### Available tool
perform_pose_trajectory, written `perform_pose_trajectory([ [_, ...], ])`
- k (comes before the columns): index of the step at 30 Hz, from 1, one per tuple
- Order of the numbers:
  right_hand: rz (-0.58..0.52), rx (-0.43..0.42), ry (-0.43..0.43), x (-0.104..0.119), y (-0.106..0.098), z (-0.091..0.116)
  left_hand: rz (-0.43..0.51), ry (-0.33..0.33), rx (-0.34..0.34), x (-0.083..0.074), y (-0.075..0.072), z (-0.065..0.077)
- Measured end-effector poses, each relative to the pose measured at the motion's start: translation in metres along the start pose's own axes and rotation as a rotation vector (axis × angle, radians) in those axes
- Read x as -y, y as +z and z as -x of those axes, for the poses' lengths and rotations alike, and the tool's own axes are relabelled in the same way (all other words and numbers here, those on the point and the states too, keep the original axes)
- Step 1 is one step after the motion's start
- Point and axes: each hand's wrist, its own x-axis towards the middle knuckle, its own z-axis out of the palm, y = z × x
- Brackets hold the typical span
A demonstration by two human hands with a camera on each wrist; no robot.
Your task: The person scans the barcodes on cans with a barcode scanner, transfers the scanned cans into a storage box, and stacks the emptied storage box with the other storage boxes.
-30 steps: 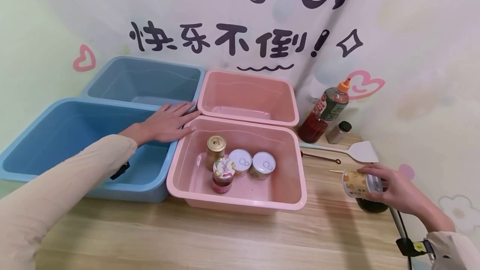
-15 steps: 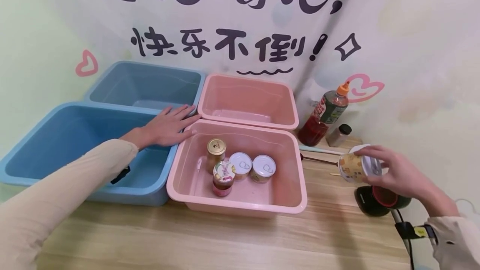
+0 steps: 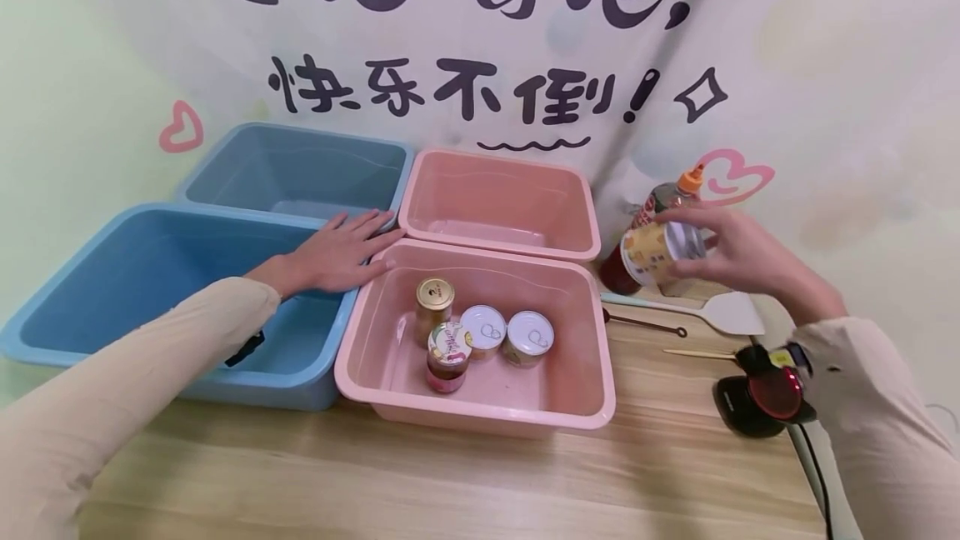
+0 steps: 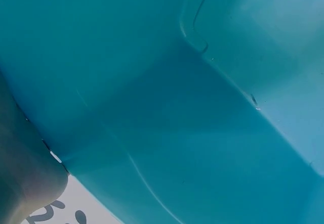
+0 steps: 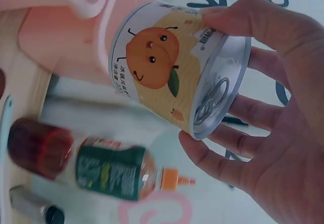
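Observation:
My right hand (image 3: pixel 753 257) grips a tin can (image 5: pixel 157 62) by its ring-pull end, thumb on one side and fingers on the other. An orange cartoon fruit decorates its yellow and white label. In the head view the can is tilted on its side in the air, overlapping the sauce bottle (image 3: pixel 663 197). My left hand (image 3: pixel 337 255) rests with fingers spread where the rims of the blue and pink tubs meet. Inside the front pink tub (image 3: pixel 480 415) stand two ring-pull cans (image 3: pixel 529 333), a gold-lidded can (image 3: pixel 434 297) and a small jar (image 3: pixel 447 357).
Behind stand a second pink tub (image 3: pixel 498 190) and a grey-blue tub (image 3: pixel 330 157); a blue tub (image 3: pixel 150 273) is at the left. A white spatula (image 3: pixel 731 312), a thin brown-handled tool (image 3: pixel 645 322), and a black device (image 3: pixel 750 407) with a cable lie on the right.
My right hand has lifted the can from above the black device up and leftward, to in front of the sauce bottle. My left hand has stayed on the rims.

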Motion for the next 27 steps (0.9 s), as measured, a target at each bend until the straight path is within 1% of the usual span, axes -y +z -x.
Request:
perform_pose_trajectory([
  [5,0.019,0.055,0.049,0.013,0.001,-0.042,-0.005,0.004,-0.003,-0.001,-0.002,0.0],
  [6,0.021,0.066,0.069,0.015,0.003,-0.049,-0.008,0.005,-0.004,-0.002,-0.002,0.001],
  [10,-0.013,0.115,0.105,0.022,0.013,-0.08,-0.008,0.002,-0.004,-0.002,-0.002,0.002],
  [14,-0.011,0.156,0.096,0.026,0.026,-0.105,0.001,0.0,-0.006,-0.002,-0.001,0.002],
  [19,-0.005,0.184,0.082,0.032,0.042,-0.132,0.008,-0.001,-0.006,-0.002,0.0,0.002],
  [22,-0.021,0.207,0.097,0.04,0.049,-0.148,0.009,-0.003,-0.003,-0.002,0.0,0.002],
  [27,-0.026,0.239,0.096,0.056,0.065,-0.173,0.007,-0.001,-0.006,0.0,0.002,0.002],
])
